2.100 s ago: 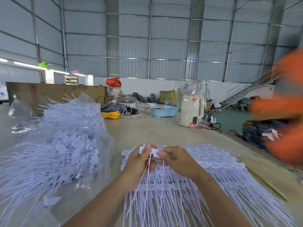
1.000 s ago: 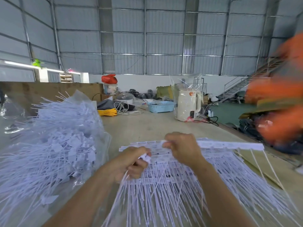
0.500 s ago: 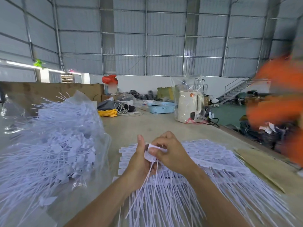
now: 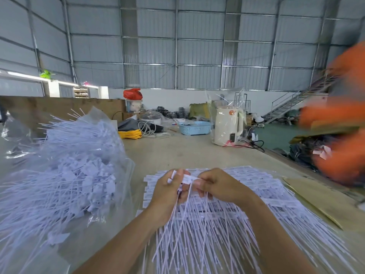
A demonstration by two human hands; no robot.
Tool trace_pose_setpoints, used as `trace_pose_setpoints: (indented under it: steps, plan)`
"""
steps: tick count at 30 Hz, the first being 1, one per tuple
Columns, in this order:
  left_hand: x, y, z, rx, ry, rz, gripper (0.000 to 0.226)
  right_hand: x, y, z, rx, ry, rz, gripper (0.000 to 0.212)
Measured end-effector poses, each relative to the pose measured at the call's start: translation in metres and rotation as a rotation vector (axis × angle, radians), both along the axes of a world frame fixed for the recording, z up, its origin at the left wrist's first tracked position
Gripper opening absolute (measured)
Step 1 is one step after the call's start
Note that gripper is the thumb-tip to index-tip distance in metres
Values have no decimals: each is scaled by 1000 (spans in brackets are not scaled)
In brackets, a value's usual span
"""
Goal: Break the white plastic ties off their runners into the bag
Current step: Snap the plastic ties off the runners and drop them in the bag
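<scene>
Pinched between my left hand and right hand is a flat white tag with thin ties trailing down over the runner pile. I see the crinkly clear bag bristling with loose ties at my left.

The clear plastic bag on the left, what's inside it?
The clear plastic bag holds a heap of loose white ties, flat tag heads in the middle and thin tails poking out the top. Whatever lies deeper or beneath the heap is covered by the ties themselves.
</scene>
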State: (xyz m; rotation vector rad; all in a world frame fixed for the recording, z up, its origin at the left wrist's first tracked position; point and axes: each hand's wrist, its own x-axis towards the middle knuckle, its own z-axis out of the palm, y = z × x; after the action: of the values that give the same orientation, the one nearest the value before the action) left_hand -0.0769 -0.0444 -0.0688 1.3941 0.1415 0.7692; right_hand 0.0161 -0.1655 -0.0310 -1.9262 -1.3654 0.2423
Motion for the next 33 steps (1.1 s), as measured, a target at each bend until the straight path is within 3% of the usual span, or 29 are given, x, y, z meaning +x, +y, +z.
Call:
trace_pose_setpoints:
  steps: [4,11,15,19,21,24,26,28,30,33]
  plan:
    - [-1,-2,0,48,81,-20,27,0,4,3,129,-81,-18,42]
    - [-1,-4,-1,107,167,11,27,-1,8,-1,105,-158,-10,34]
    - [-1,-1,4,113,285,51,26,2,13,-9,51,-324,-31,33]
    - [-12,-2,7,164,540,-77,33,22,2,-13,-17,-530,-266,29]
    - [-19,-8,20,3,441,-238,34,33,-7,-14,82,-466,-364,38]
    - [-32,-16,65,-202,-20,-341,27,36,-8,-16,121,-415,-369,37]
    - [-54,-12,98,-167,-305,-293,24,30,-3,-17,79,-388,-327,39]
    - [-77,4,121,15,-423,-101,25,25,2,-15,46,-383,-307,41]
    - [-98,28,130,262,-277,206,22,24,3,-13,50,-391,-303,41]
    - [-109,77,119,687,364,608,28,22,1,-12,75,-372,-301,41]
